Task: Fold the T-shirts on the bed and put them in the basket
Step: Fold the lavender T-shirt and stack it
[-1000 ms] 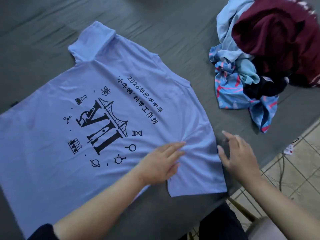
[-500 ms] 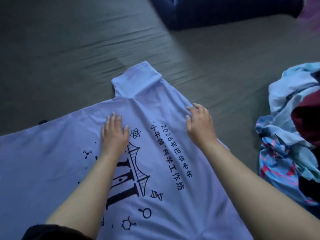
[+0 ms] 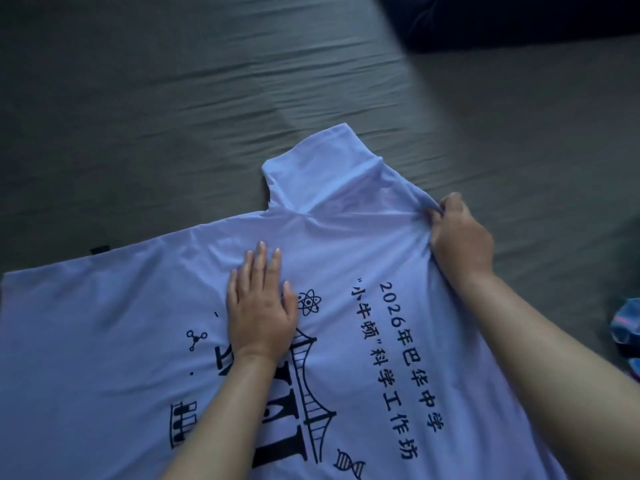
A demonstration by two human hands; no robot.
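A light lavender T-shirt point(image 3: 349, 251) with black science drawings and Chinese lettering lies spread flat on the grey bed point(image 3: 173, 98). One short sleeve points away from me at the upper middle. My left hand point(image 3: 259, 303) presses flat on the shirt just left of the atom drawing, fingers straight. My right hand point(image 3: 460, 233) pinches a bunch of the shirt's cloth at its right edge below the sleeve, with wrinkles radiating from the grip. No basket is in view.
A dark blue object point(image 3: 519, 22) lies at the far right of the bed. A corner of patterned blue and pink clothing point(image 3: 627, 323) shows at the right edge. Bare wrinkled sheet stretches beyond the shirt.
Both hands moved from the shirt's near edge up toward the far sleeve. The right hand went from lying on the cloth to pinching its right edge. My view shifted left and up.
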